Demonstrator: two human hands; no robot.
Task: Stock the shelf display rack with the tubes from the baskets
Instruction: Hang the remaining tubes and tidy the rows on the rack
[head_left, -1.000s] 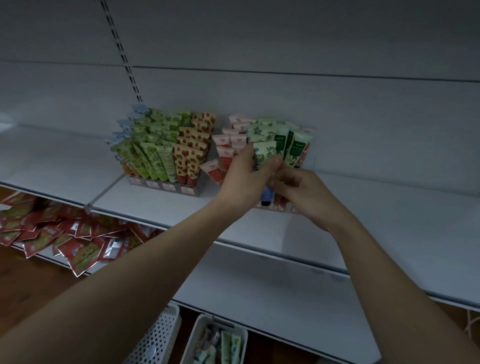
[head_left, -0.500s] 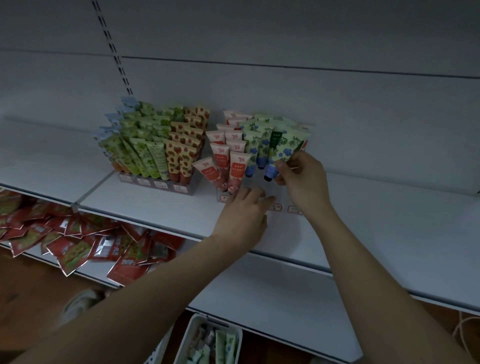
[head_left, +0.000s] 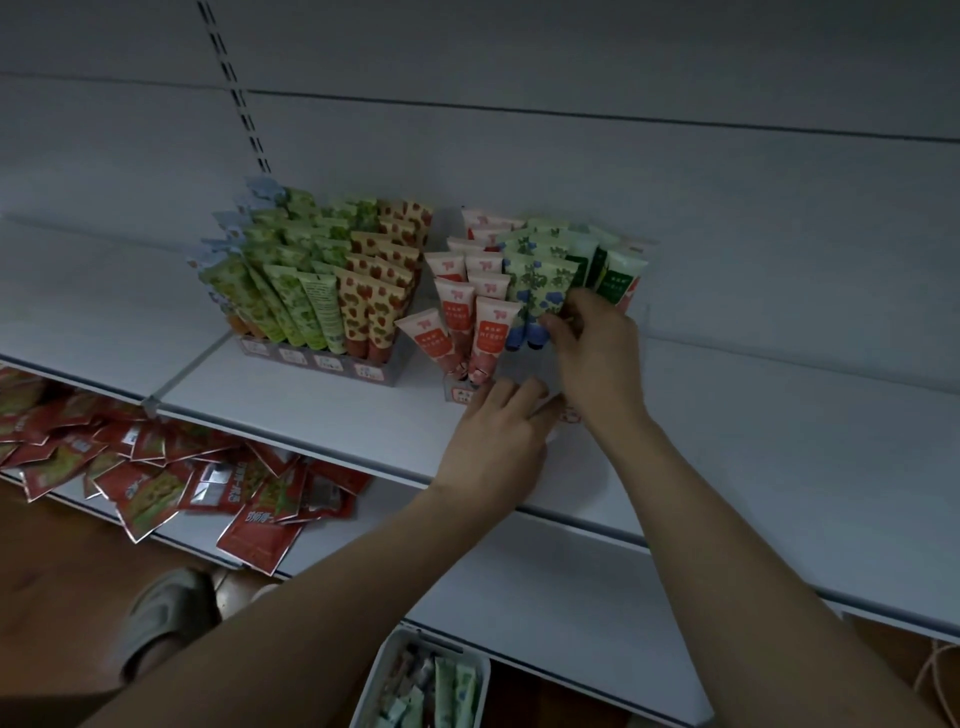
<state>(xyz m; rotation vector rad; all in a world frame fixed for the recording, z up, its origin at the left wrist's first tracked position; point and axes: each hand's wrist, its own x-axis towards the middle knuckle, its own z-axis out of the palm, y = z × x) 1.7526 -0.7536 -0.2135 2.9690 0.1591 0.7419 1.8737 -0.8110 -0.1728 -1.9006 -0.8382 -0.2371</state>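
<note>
While a basket (head_left: 382, 670) of tubes sits low by the floor, the left hand (head_left: 496, 441) rests on the shelf (head_left: 311, 410), fingers loose. Farther back, the right hand (head_left: 597, 358) pinches a blue tube (head_left: 545, 296) in the rack (head_left: 457, 392).

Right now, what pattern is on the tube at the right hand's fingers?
Blue berries with green leaves on a pale tube, blue cap; head view.

Two tube racks (head_left: 317, 358) (head_left: 460, 393) side by side on shelf (head_left: 779, 426).
</note>
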